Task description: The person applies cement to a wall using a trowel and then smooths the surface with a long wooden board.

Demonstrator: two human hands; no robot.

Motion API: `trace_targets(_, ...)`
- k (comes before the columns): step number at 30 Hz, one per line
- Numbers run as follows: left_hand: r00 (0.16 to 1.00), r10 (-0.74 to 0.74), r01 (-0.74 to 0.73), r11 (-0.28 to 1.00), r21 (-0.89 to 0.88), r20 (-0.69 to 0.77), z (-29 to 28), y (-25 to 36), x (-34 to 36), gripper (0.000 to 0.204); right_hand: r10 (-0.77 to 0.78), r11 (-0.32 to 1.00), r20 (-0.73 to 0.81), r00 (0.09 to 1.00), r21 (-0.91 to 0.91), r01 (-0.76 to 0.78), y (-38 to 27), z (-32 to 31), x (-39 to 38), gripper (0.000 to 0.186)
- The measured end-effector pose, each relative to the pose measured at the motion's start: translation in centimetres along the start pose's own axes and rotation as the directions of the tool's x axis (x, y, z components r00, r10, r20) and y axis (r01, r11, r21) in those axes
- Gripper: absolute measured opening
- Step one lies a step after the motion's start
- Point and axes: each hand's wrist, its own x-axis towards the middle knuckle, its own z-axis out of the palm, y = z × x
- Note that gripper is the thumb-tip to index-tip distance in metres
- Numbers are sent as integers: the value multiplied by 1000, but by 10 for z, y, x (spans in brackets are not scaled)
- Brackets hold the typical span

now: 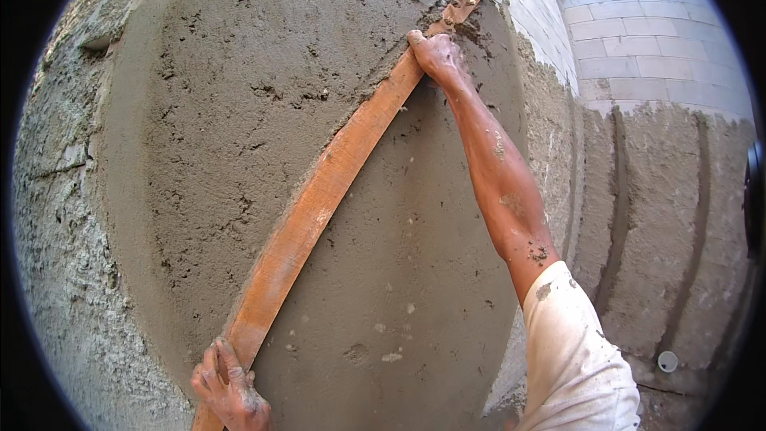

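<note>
A long wooden straightedge board (319,211) lies slantwise against a wall of wet grey mortar (239,112), from the lower left to the upper right. Near its lower end my left hand (230,389) is closed around it, fingers over the edge. Higher up, my right hand (439,56) grips the same board, with the arm stretched out. Wet mortar clings along the board's upper edge, with a clump (453,6) just past my right hand. Above the board the mortar looks rough and pitted; below it the surface is smoother. Mortar specks dot my right forearm and white sleeve.
Rough, dry-looking render (72,287) borders the wet area on the left. At right stands another wall of pale blocks (638,48), its lower part coated in mortar with vertical dark strips (618,207). A small white round object (668,361) sits low at the right.
</note>
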Motion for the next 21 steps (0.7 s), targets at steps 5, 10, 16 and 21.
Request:
trace_targets(5,988,143,-141,989,36,-59,15,-38,-123,60,84,996,54,995,25,-86,49,18,-122,91)
trace_targets(10,960,-26,44,997,-58,280,-26,-29,-236,70,143,989,240,960,11,-150,151,25,-268,103)
trace_targets(16,902,-80,52,996,77,425,-117,-29,-284,66,401,912,247,882,-16,-411,284,-29,-452,97)
trace_targets(21,958,-276,268,958,97,79,-145,-38,-280,63,742,631,353,570,-78,-772,371,-38,-596,88)
